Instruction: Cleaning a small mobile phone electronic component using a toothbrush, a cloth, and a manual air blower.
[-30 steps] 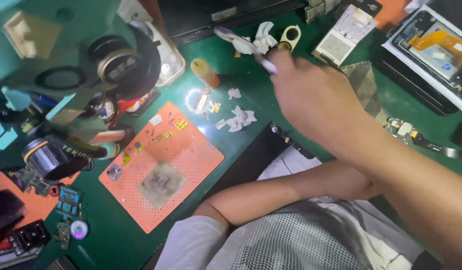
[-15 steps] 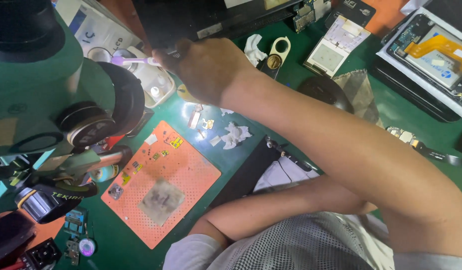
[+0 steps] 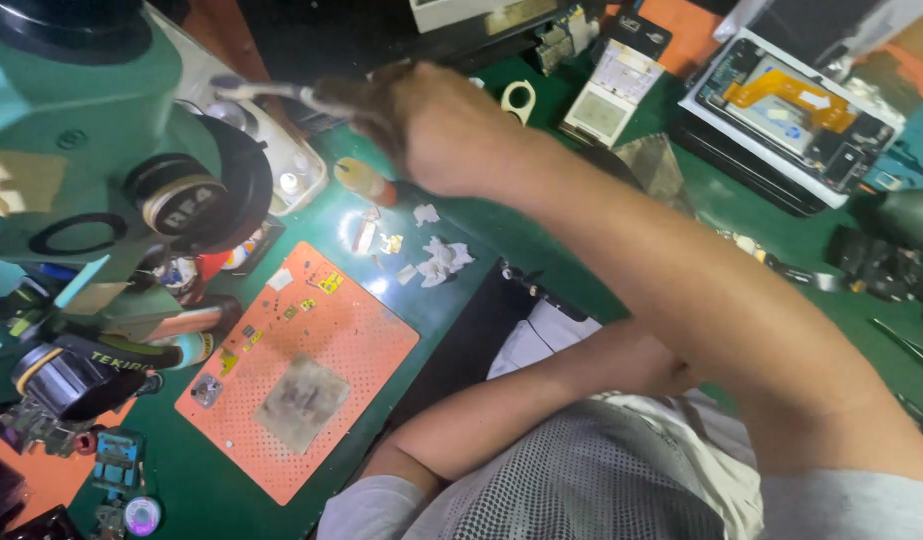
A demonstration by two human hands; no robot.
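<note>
Head view, near to far: left forearm folded across the lap, its hand hidden, grip unknowable; orange perforated mat (image 3: 301, 370); right hand (image 3: 436, 130) closed around tweezers (image 3: 271, 93) over the white parts tray (image 3: 286, 165). Good practice: steady tips, firm light pinch.

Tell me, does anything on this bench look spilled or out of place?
Crumpled white paper scraps lie loose on the green mat, below the right hand that holds a slim tool. Nothing looks spilled or broken.
</note>
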